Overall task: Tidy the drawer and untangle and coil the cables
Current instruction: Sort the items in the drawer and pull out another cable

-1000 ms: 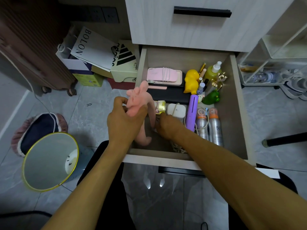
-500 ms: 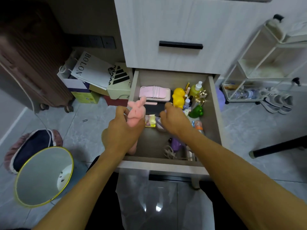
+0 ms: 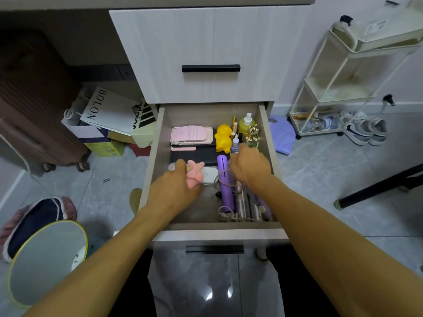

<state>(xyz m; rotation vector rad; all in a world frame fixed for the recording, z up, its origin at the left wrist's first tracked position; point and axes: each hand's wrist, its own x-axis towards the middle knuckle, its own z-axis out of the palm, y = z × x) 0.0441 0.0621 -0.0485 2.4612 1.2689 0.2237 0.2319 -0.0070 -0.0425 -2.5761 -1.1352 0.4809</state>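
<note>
Left hand point(image 3: 174, 191) gripping pink plush toy point(image 3: 195, 172), body mostly hidden, right hand point(image 3: 249, 167) curled, contents unclear, over drawer point(image 3: 158, 161)

Matt pale woodgrain is covering the drawer point(image 3: 158, 143); a fuzzy pink toy point(image 3: 194, 173) is showing beside the left fingers

**Open drawer, loose cables inside**

Pulled fully out: a pale wood drawer point(image 3: 158, 143) below a shut one. Along the right side, near the front wall: pale tangled cables point(image 3: 226, 216), one loop rising over a purple stick-shaped object point(image 3: 223, 179). At the back left: a white cable point(image 3: 193, 133) wound around a pink case point(image 3: 183, 135). In the middle: a pink plush toy point(image 3: 194, 173), gripped by the left hand point(image 3: 176, 191).
</note>
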